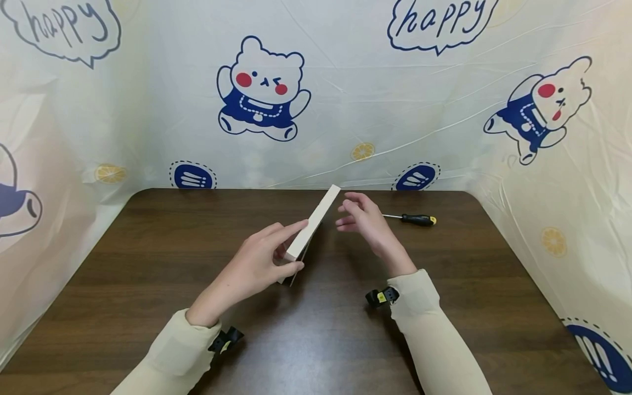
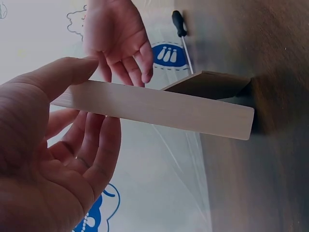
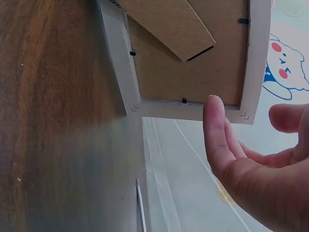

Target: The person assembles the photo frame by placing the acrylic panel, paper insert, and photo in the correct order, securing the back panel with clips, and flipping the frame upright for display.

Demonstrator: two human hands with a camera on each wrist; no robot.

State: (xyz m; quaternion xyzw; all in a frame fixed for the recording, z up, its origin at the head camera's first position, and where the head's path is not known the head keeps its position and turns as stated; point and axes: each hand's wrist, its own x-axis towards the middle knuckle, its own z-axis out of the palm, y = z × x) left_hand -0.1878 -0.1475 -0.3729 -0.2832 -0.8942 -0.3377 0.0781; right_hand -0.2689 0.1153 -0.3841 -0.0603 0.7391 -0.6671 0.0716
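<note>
A white picture frame (image 1: pixel 314 221) stands on edge near the middle of the table, slanting away to the right. My left hand (image 1: pixel 254 255) pinches its near end, thumb on one side and fingers on the other. The right wrist view shows its back: a brown backing board (image 3: pixel 164 82), small black tabs (image 3: pixel 184 100) along the rim, and a stand leg (image 3: pixel 178 29) lying slantwise across it. From the left wrist, that leg sticks out from the back. My right hand (image 1: pixel 367 222) hovers beside the far end, fingers loosely bent, holding nothing. The frame's front is hidden.
A screwdriver (image 1: pixel 417 220) with a black and yellow handle lies behind my right hand on the dark wooden table (image 1: pixel 316 340). A white printed curtain (image 1: pixel 340 99) hangs along the back and both sides. Each wrist carries a small black camera mount (image 1: pixel 382 297).
</note>
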